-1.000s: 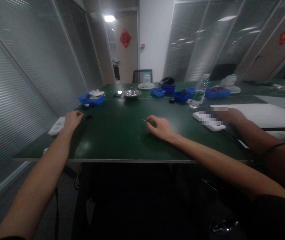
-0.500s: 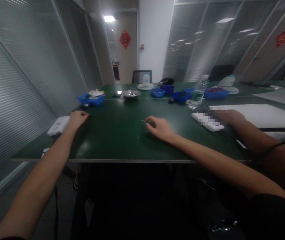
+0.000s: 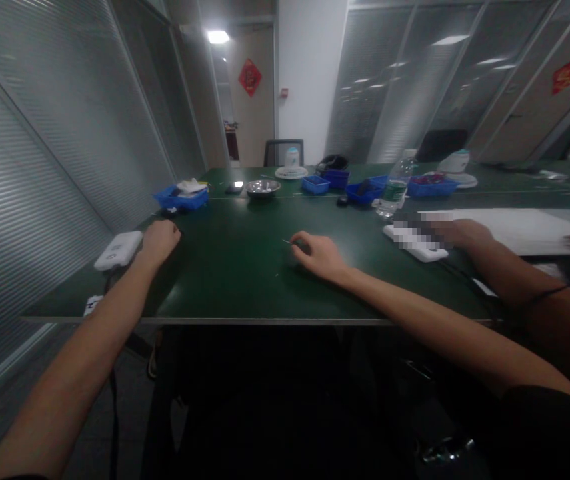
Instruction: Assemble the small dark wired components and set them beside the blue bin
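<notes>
On the left part of the green table (image 3: 225, 280), my left hand (image 3: 161, 241) is closed, with a small dark thing showing at its fingertips that is too small to name. A white box-like device (image 3: 119, 251) lies just left of that wrist. My right hand (image 3: 319, 255) rests near the table's middle, thumb and fingers pinched on a thin, pale, pin-like object (image 3: 287, 242) whose tip points left. A metal bowl (image 3: 263, 189) stands beyond both hands.
Blue baskets (image 3: 181, 198) stand at the back left and back right. A water bottle (image 3: 395, 187) is upright right of centre. At the right, another person's hand (image 3: 459, 235) is by a white power strip (image 3: 409, 244), and a further hand lies on white sheets (image 3: 529, 230).
My left hand has shifted slightly right and its fingers are curled further. My right hand has stayed in place. Another hand has appeared on the white sheets at the right edge.
</notes>
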